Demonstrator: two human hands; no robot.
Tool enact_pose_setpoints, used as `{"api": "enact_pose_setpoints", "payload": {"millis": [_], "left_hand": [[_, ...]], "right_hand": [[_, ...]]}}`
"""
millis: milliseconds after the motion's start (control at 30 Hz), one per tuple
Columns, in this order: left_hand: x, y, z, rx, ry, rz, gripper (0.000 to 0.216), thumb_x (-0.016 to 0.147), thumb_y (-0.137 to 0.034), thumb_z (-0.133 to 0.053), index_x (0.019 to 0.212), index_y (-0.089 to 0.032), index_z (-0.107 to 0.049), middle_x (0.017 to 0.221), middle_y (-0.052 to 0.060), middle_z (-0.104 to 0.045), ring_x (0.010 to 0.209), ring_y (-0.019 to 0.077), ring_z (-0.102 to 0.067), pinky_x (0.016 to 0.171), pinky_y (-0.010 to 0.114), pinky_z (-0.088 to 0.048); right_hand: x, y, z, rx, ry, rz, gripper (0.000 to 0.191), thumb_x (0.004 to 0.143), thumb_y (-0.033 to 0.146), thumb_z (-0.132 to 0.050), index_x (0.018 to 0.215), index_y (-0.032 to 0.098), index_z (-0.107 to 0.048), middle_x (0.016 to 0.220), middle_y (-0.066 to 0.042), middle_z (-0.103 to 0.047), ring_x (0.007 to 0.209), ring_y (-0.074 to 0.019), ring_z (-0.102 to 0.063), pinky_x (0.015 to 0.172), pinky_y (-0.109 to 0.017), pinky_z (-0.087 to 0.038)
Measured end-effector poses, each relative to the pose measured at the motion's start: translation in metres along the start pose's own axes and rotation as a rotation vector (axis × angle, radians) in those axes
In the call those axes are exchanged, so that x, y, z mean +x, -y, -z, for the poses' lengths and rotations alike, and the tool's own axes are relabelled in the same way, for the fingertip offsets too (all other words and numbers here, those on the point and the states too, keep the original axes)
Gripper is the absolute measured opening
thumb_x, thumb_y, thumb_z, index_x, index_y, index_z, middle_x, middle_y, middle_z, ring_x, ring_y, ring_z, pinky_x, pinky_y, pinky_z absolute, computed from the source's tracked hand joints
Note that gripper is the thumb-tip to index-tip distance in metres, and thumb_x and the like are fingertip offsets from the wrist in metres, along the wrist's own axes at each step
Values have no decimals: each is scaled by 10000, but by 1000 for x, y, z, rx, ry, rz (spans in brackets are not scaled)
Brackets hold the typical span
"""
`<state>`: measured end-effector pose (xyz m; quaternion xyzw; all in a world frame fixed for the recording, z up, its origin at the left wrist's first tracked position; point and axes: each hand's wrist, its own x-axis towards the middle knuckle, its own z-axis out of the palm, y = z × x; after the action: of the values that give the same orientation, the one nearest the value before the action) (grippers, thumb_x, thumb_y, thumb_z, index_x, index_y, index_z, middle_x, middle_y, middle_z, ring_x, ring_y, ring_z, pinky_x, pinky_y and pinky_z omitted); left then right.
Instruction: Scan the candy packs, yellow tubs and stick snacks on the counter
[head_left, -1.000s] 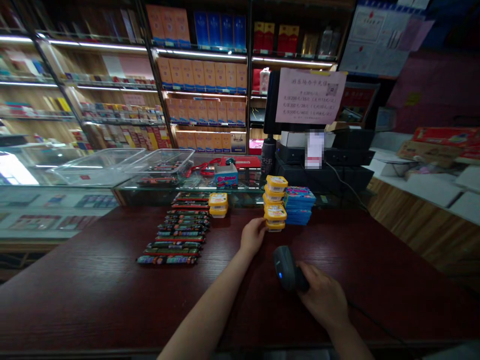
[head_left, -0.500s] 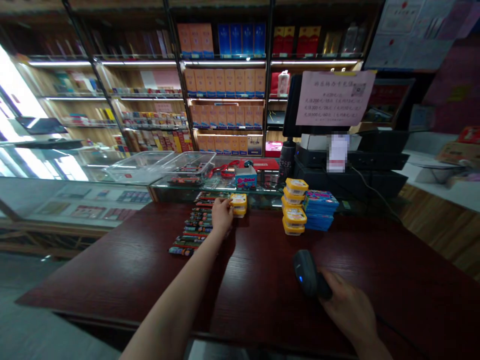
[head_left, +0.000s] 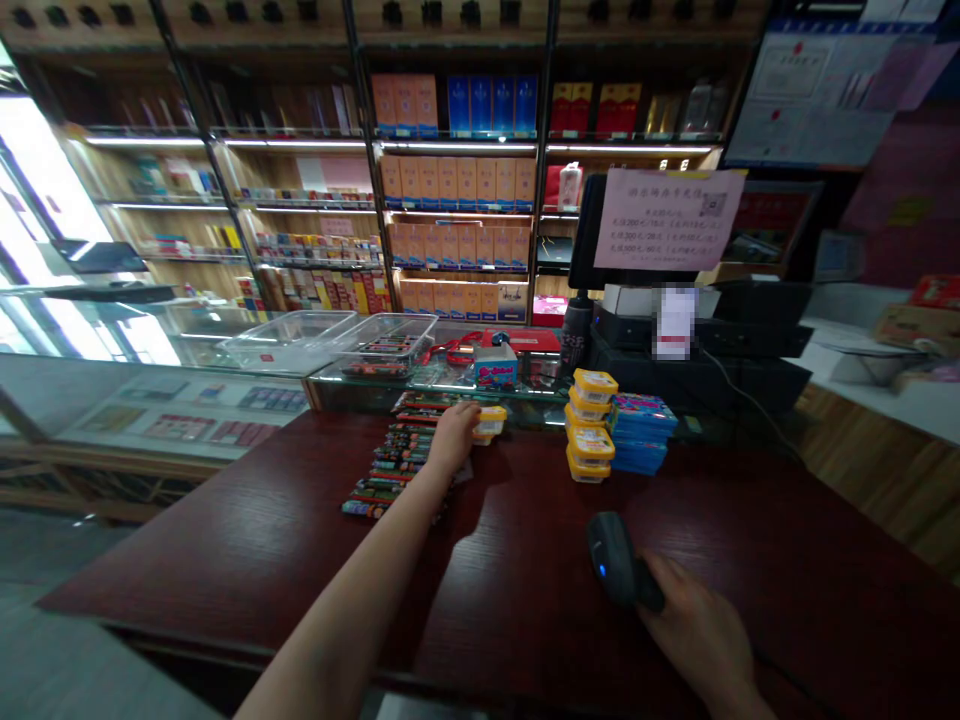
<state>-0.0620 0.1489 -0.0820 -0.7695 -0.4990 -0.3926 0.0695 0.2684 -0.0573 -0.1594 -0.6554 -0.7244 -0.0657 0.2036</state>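
My left hand (head_left: 454, 438) reaches across the counter, its fingers closed on the upper of two small yellow-lidded plastic tubs (head_left: 492, 420); the wrist and hand hide part of them. Beside and beneath that arm lies a long row of dark, colourful slim packets (head_left: 397, 455). My right hand (head_left: 701, 625) is wrapped around the handle of a black barcode scanner (head_left: 613, 560), whose blue light is lit. Beyond the scanner, several yellow-lidded tubs (head_left: 590, 447) stand stacked against a pile of blue boxes (head_left: 639, 440).
A glass ledge behind the dark wooden counter (head_left: 517, 570) carries clear plastic bins (head_left: 390, 345), a small blue display box (head_left: 495, 368) and red cords. At the back right stands a monitor with a pink paper sign (head_left: 667, 220). Stocked shelves line the wall.
My left hand and the upper tub have shifted slightly to the right. My right hand still grips the scanner in about the same place. The view has tilted up a little.
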Motion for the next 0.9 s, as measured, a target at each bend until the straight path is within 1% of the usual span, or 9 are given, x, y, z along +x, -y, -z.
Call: {"api": "enact_pose_setpoints", "payload": {"millis": [100, 200, 300, 367, 433, 500, 633, 700, 900], "left_hand": [[-23, -22, -2, -48, -62, 58, 222, 834, -133, -480, 992, -180, -630, 1013, 85, -659, 957, 205, -608, 886, 353, -487], [-52, -44, -13, -162, -115, 120, 186, 831, -134, -494, 960, -180, -619, 974, 71, -651, 916, 184, -612, 843, 322, -501], [-75, -60, -24, -241, -126, 166, 148, 834, -140, -496, 914, -180, -614, 930, 56, -647, 886, 171, -609, 815, 311, -504], [-83, -66, -29, -265, -127, 195, 140, 831, -135, -498, 899, -180, -611, 923, 52, -644, 882, 171, -607, 811, 314, -502], [-87, -69, -31, -281, -126, 206, 137, 825, -131, -507, 901, -181, -609, 931, 52, -640, 885, 172, -603, 814, 317, -501], [-88, -70, -31, -296, -127, 201, 136, 824, -130, -512, 906, -183, -606, 938, 52, -636, 889, 169, -600, 818, 316, -499], [-89, -70, -32, -301, -142, 204, 136, 819, -124, -523, 908, -185, -606, 931, 48, -632, 895, 166, -595, 828, 315, -495], [-89, -70, -32, -296, -154, 218, 136, 812, -123, -533, 908, -186, -605, 925, 46, -629, 888, 166, -592, 822, 314, -494], [-91, -69, -34, -318, -150, 239, 103, 807, -127, -540, 876, -181, -595, 914, 45, -618, 875, 165, -585, 802, 306, -486]], "right_hand": [[1, 1, 2, 1, 24, -9, 329, 830, 200, -429, 1130, 274, -542, 1078, -6, -685, 903, -181, -663, 724, -291, -480], [2, 3, 6, 22, 47, -9, 342, 824, 186, -426, 1137, 253, -547, 1104, -23, -677, 926, -191, -656, 753, -304, -480], [4, 7, 14, 79, 65, -26, 349, 806, 181, -443, 1130, 239, -562, 1117, -37, -674, 933, -211, -654, 763, -326, -475], [6, 12, 22, 145, 82, -67, 332, 797, 198, -461, 1103, 247, -578, 1058, -33, -695, 892, -218, -664, 726, -325, -469], [8, 20, 31, 238, 116, -127, 267, 802, 251, -482, 1041, 265, -600, 940, -20, -718, 819, -224, -675, 659, -316, -455], [8, 31, 39, 375, 157, -172, 199, 788, 316, -529, 962, 277, -616, 849, -7, -723, 780, -230, -676, 642, -314, -452], [6, 53, 49, 726, 185, -136, 290, 732, 342, -618, 1008, 251, -625, 970, -28, -722, 884, -216, -668, 774, -311, -483], [5, 61, 51, 839, 212, -130, 328, 725, 345, -639, 1028, 218, -629, 1032, -49, -711, 943, -217, -654, 827, -315, -486], [3, 68, 50, 947, 214, -148, 395, 742, 388, -648, 1068, 164, -637, 1076, -96, -699, 990, -242, -637, 905, -370, -474]]}}
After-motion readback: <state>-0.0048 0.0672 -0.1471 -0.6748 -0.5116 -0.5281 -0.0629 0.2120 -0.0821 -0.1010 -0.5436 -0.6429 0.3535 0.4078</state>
